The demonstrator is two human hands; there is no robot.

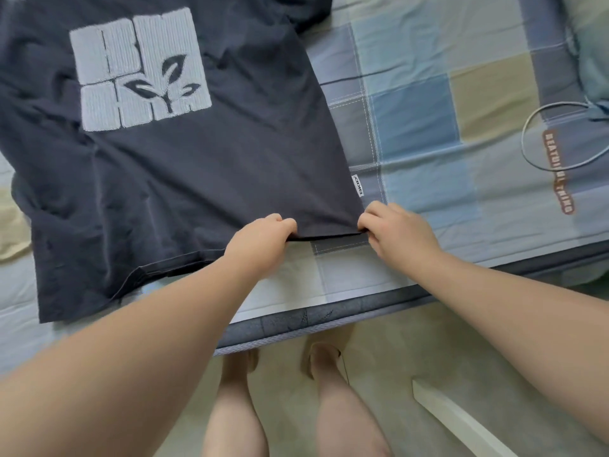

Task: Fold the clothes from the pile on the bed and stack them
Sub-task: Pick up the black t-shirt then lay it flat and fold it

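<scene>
Near mattress edge, left hand, right hand pinching T-shirt hem, sheet bare rightward, perhaps cable.

Checked bed with dark T-shirt spread flat, beige cloth at left, looped grey cable at right.

Bare forearms, bare lower legs, pale slippers on the feet.
</scene>
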